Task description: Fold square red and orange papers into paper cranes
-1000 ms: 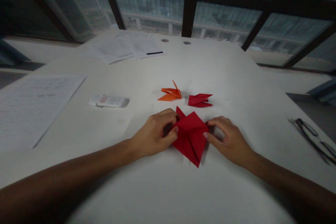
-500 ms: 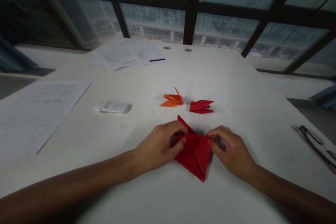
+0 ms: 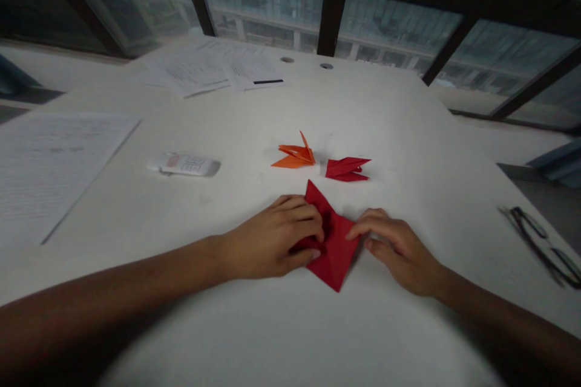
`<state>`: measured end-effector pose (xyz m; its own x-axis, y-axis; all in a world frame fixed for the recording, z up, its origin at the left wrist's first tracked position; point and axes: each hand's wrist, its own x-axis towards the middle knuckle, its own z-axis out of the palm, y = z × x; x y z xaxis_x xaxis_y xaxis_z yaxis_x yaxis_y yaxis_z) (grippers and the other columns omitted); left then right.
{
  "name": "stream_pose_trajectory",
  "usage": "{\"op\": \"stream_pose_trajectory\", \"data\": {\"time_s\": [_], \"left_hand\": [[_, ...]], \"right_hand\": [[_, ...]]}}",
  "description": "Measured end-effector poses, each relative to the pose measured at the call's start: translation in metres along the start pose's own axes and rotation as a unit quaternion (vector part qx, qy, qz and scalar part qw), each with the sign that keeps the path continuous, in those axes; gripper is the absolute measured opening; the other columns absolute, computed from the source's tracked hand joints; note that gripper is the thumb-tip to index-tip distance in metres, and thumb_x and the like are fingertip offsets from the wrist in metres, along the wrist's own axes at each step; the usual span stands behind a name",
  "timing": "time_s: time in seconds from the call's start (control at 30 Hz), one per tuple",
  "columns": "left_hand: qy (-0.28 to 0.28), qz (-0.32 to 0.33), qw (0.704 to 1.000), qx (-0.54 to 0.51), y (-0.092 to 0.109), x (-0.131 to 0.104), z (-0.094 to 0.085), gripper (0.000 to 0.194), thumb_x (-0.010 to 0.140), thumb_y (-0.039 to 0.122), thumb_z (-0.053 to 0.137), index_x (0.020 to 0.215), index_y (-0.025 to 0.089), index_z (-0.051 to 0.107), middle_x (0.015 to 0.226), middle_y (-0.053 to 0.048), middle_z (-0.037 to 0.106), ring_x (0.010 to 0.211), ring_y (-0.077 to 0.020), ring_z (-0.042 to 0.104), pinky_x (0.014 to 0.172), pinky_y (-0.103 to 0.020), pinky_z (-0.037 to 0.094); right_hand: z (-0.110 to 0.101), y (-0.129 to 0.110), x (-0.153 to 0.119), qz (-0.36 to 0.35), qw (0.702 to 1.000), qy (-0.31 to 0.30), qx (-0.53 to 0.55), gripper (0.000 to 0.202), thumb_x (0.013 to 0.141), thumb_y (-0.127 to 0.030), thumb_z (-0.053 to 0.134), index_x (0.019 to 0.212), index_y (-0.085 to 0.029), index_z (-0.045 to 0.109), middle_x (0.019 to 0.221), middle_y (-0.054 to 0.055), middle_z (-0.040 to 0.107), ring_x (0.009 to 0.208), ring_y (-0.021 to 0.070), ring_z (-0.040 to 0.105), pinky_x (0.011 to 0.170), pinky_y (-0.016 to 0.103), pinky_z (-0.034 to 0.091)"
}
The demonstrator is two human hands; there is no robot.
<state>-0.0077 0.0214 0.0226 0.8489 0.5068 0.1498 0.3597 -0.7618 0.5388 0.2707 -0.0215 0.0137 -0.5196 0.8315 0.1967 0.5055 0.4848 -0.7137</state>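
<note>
A folded sheet of red origami paper (image 3: 336, 248) lies on the white table in front of me, one point toward the window and another toward me. My left hand (image 3: 279, 240) is closed on its left side, fingers curled over the top and thumb along the lower left edge; that part of the paper is hidden. At the right corner, the index finger of my right hand (image 3: 402, 251) touches the paper, with the thumb apart from it beside the edge. Just beyond are an orange folded paper piece (image 3: 297, 156) and a red folded paper piece (image 3: 347, 169), end to end.
A white bottle-like container (image 3: 184, 164) lies on its side to the left. Printed sheets (image 3: 59, 163) cover the left edge, and more papers (image 3: 204, 69) lie at the back. Glasses (image 3: 544, 242) rest at the right edge. Windows stand behind the table (image 3: 363, 109).
The red paper's upper fold has come down, and the sheet lies flatter. My left fingers have moved over it. My right finger and thumb have parted from their pinch. The view has tilted downward.
</note>
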Motion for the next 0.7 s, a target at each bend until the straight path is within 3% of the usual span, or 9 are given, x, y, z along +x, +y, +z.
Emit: {"op": "stream_pose_trajectory", "data": {"time_s": [0.13, 0.27, 0.33, 0.5, 0.7], "left_hand": [[0.007, 0.001, 1.000, -0.018, -0.006, 0.001, -0.001, 0.021, 0.090, 0.027, 0.074, 0.110, 0.026, 0.069, 0.115, -0.003, 0.071, 0.111, -0.0228, 0.062, 0.108, -0.040, 0.039], [0.005, 0.004, 1.000, -0.010, -0.007, 0.001, -0.001, 0.024, 0.089, 0.029, 0.074, 0.112, 0.028, 0.071, 0.116, -0.003, 0.069, 0.112, -0.0237, 0.061, 0.108, -0.042, 0.038], [0.004, 0.008, 1.000, 0.000, -0.006, 0.000, -0.001, 0.030, 0.088, 0.031, 0.075, 0.117, 0.029, 0.070, 0.118, -0.004, 0.068, 0.113, -0.0252, 0.060, 0.108, -0.042, 0.039], [0.014, 0.033, 0.999, 0.026, -0.006, -0.001, 0.000, 0.038, 0.088, 0.036, 0.073, 0.125, 0.030, 0.069, 0.117, -0.005, 0.065, 0.111, -0.0261, 0.060, 0.107, -0.043, 0.039], [-0.010, 0.039, 0.998, 0.042, -0.007, -0.003, 0.003, 0.037, 0.090, 0.040, 0.070, 0.126, 0.032, 0.069, 0.121, -0.007, 0.061, 0.114, -0.0273, 0.056, 0.108, -0.046, 0.035]], "right_hand": [[0.004, 0.006, -0.001, -0.083, 0.996, -0.014, -0.027, 0.045, 0.082, 0.002, 0.048, 0.110, -0.026, 0.069, 0.102, 0.004, 0.070, 0.100, 0.0226, 0.063, 0.090, 0.042, 0.054], [0.011, 0.006, -0.003, -0.128, 0.975, 0.054, -0.173, 0.042, 0.088, 0.002, 0.052, 0.110, -0.026, 0.074, 0.130, 0.010, 0.062, 0.120, 0.0268, 0.057, 0.101, 0.047, 0.051], [0.011, 0.005, -0.003, -0.142, 0.966, 0.058, -0.206, 0.038, 0.089, 0.001, 0.057, 0.112, -0.024, 0.075, 0.139, 0.012, 0.058, 0.126, 0.0288, 0.054, 0.105, 0.048, 0.049], [0.007, 0.006, 0.000, -0.154, 0.966, 0.042, -0.203, 0.024, 0.094, -0.009, 0.063, 0.110, -0.024, 0.073, 0.129, 0.009, 0.067, 0.122, 0.0272, 0.058, 0.103, 0.048, 0.047], [0.007, 0.008, 0.000, -0.154, 0.971, 0.025, -0.183, 0.017, 0.099, -0.015, 0.062, 0.111, -0.022, 0.071, 0.132, 0.010, 0.066, 0.124, 0.0270, 0.055, 0.105, 0.048, 0.046]]}}
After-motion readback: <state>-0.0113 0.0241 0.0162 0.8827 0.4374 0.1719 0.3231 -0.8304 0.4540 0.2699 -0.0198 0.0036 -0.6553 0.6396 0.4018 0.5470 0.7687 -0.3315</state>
